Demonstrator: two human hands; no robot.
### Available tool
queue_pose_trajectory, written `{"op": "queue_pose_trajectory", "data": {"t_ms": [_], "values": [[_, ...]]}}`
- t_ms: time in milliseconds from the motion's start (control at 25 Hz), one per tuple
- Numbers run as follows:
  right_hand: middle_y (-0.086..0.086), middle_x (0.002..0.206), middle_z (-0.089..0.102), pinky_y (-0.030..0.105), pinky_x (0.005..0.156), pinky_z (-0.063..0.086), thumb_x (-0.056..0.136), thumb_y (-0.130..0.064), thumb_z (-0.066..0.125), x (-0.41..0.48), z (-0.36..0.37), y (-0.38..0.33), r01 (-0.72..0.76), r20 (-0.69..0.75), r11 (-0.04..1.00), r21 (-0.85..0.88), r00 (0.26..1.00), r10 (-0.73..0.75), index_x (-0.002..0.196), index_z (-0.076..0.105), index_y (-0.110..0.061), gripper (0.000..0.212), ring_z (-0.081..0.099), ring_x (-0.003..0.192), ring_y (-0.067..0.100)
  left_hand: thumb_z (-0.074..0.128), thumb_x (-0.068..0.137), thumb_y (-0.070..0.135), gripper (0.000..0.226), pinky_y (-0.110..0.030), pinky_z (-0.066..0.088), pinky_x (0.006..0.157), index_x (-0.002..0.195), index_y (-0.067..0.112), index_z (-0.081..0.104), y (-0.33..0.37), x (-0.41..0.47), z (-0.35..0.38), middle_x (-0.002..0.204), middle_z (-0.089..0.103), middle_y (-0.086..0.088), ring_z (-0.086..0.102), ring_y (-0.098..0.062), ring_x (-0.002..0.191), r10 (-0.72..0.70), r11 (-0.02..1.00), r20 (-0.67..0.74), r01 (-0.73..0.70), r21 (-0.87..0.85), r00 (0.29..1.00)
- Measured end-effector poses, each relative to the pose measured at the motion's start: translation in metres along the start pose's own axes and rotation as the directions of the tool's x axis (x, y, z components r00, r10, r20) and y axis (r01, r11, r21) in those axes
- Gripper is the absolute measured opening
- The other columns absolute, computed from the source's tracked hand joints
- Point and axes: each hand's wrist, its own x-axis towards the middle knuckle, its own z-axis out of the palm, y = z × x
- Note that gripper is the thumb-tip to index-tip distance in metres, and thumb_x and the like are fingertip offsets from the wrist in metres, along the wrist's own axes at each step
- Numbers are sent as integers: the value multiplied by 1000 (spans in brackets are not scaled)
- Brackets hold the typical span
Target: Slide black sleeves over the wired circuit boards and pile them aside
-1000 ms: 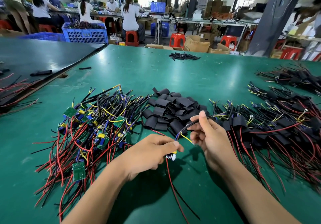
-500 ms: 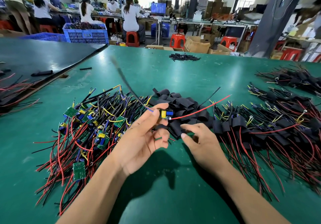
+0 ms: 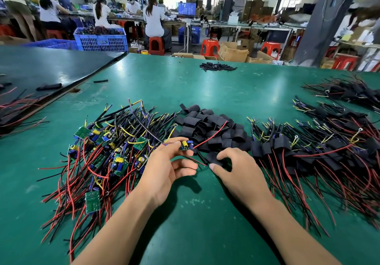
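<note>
The left hand (image 3: 164, 172) pinches a wired circuit board (image 3: 186, 145) clear of the table (image 3: 205, 219) for sleeving, while the right hand's (image 3: 238, 172) curled fingers grip a black sleeve (image 3: 212, 158).

This is a factory assembly hall for electronics. Across the top of the frame, workers (image 3: 153, 16) in white caps sit on red stools (image 3: 156, 45) at long benches (image 3: 257, 26), with blue crates (image 3: 102, 40) and cardboard boxes (image 3: 232, 52) on the floor around them. The green worktable (image 3: 185, 83) filling the lower frame carries heaps of wired circuit boards (image 3: 107, 147) at left, black sleeves (image 3: 205, 125) in the middle and sleeved boards (image 3: 329, 151) at right.
</note>
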Motion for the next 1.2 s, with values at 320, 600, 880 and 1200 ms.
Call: {"op": "queue_pose_trajectory", "data": {"t_ms": [320,600,880,1200], "values": [[-14,88,74,17,77,50,81,-21,80,8,-13,-3,-159,-105,778,608,955,277,95,74,-26,16,68,79,4,38,106,14,23,-25,42,40,98,8,58,-3,3,2,64,50,-6,51,-22,42,34,999,-164,-37,-18,986],[-8,85,75,18,63,49,87,3,68,20,-24,0,-79,-36,266,961,916,399,107,67,-16,28,65,80,8,37,107,14,23,-25,42,40,99,8,58,-6,2,0,66,46,-4,51,-19,44,78,997,-198,-72,41,977],[-10,76,71,18,63,47,88,2,69,23,-22,2,-51,-52,204,978,883,467,113,62,-15,32,62,73,8,35,107,13,25,-24,40,39,92,12,56,-10,3,1,66,44,-3,49,-15,42,154,979,-267,-109,173,951],[-7,68,66,16,55,47,87,3,70,25,-26,3,-31,-37,120,992,853,521,107,61,-14,28,57,58,5,37,106,12,26,-27,35,47,92,11,58,-8,0,3,63,42,-2,46,-16,42,140,975,-246,-90,205,959]]}}
